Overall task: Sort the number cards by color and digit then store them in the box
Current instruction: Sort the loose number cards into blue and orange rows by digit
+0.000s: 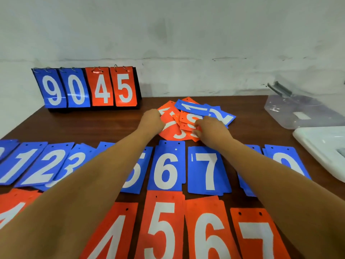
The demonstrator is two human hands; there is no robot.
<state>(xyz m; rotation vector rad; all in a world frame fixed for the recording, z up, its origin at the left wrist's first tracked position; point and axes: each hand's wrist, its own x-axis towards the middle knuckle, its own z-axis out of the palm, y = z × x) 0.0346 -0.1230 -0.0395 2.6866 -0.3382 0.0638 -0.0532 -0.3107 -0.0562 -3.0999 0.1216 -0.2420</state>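
A mixed heap of orange and blue number cards (pixel 183 119) lies at the middle back of the brown table (pixel 93 126). My left hand (pixel 152 120) rests on the heap's left side, fingers curled onto an orange card. My right hand (pixel 211 128) pinches a small stack of orange cards (pixel 188 121) at the heap's right. Blue cards 1 (pixel 192 107) and 2 (pixel 222 116) lie on top at the back. Nearer me runs a row of blue cards (pixel 166 169) in digit order, and closest, a row of orange cards (pixel 160 227) showing 4, 5, 6, 7.
A flip scoreboard (pixel 87 88) reading 9 0 4 5 stands at the back left against the wall. A clear plastic box (pixel 298 113) sits at the right back, with its white lid (pixel 321 144) lying beside it at the table's right edge.
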